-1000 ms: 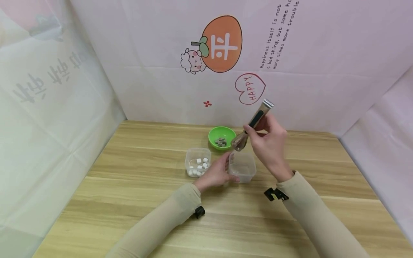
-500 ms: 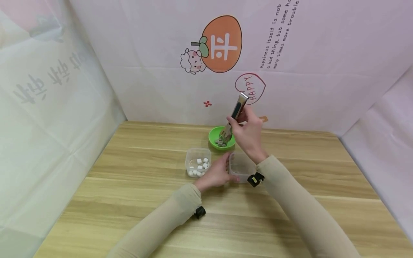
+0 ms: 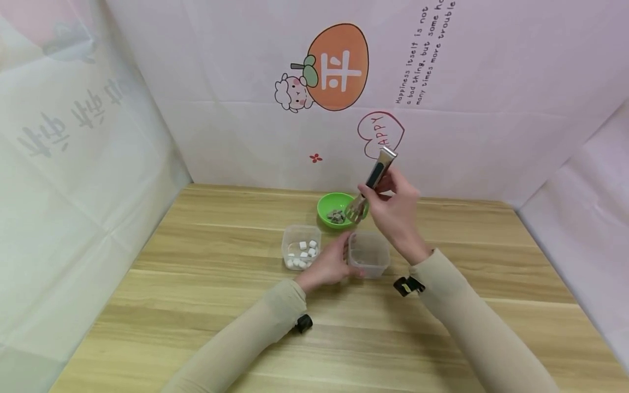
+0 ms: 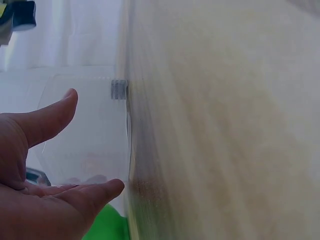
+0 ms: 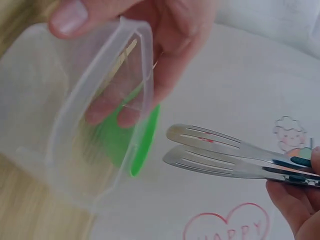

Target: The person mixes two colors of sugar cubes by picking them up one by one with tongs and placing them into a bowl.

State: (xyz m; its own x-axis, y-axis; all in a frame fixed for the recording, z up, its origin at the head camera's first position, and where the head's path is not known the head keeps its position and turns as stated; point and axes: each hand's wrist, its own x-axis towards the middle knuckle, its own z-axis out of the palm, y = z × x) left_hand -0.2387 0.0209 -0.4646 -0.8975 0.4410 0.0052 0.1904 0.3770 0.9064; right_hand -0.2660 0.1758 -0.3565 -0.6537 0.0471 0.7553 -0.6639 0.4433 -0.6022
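Note:
My left hand (image 3: 328, 266) grips a clear plastic container (image 3: 375, 269), thumb on the near side and fingers on the far side. In my right hand (image 3: 400, 213) is a pair of slotted metal tongs (image 3: 377, 173) with dark grip inserts, slanting down to the left. The tong tips hang by the right rim of a green bowl (image 3: 324, 201), which holds small grey-brown pieces (image 3: 336, 216). Seen from the right wrist, the tong arms (image 5: 210, 162) stand slightly apart, with nothing visible between them. No pieces show inside the gripped container.
A second clear container (image 3: 290, 234), with several white cubes (image 3: 303, 245) in it, stands left of my left hand. Printed white cloth (image 3: 236, 142) rises behind the wooden table (image 3: 206, 284) and along its sides.
My right hand has carried the tongs left and down into the green bowl, then back up and right to its rim. The left hand and its container have stayed in place.

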